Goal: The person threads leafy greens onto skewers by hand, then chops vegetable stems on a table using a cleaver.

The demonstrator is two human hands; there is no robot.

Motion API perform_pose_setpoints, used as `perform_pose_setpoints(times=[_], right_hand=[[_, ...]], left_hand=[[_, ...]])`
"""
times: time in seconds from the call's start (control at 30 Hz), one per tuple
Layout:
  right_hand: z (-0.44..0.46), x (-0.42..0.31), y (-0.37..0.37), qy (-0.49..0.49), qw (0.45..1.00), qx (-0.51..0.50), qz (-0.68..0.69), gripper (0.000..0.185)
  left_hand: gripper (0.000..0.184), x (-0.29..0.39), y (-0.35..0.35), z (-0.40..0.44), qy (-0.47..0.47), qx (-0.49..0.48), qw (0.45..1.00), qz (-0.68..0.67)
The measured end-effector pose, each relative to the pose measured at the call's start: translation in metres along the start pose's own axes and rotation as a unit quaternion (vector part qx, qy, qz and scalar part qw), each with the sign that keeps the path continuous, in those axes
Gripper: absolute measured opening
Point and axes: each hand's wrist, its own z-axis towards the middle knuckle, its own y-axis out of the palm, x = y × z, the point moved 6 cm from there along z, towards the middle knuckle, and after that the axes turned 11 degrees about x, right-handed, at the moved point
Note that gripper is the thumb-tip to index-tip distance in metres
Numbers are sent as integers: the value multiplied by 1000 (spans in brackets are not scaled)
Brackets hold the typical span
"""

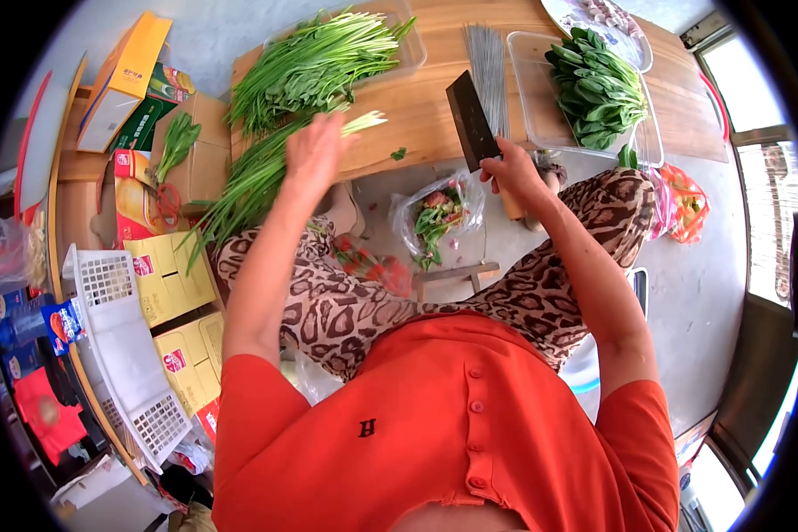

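Note:
My left hand [315, 152] is closed over a bunch of garlic chives [255, 173] at the table's left front edge. The pale cut ends point right, and the green tips hang over the edge toward my knee. My right hand [516, 175] grips a dark-bladed cleaver [472, 120] by its handle, blade raised and tilted up to the left, apart from the chives. Behind my left hand, a heap of long green stalks and leaves [324, 66] lies in and over a clear tray. A small green scrap [399, 153] rests on the wooden table [434, 62].
Thin metal skewers [486, 66] lie beside a clear plastic tray [528, 106] holding leafy greens [598, 89]. A plate [634, 49] stands behind it. Below the table are a bag of vegetable scraps [437, 213] and a small stool [457, 275]. Boxes [177, 279] and a white rack [120, 346] line the left.

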Motion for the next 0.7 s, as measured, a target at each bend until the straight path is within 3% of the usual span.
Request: perform_pose_setpoints(times=[0.2, 0.53, 0.7], right_hand=[[-7, 1, -1, 7, 1000, -8, 20, 19], [-5, -2, -4, -20, 1000, -2, 20, 20], [-10, -11, -1, -25, 1000, -3, -6, 20]], left_hand=[[38, 41, 79, 32, -7, -21, 1000, -13], [45, 43, 119, 18, 32, 170, 982, -70], [21, 50, 117, 22, 58, 167, 980, -91]])
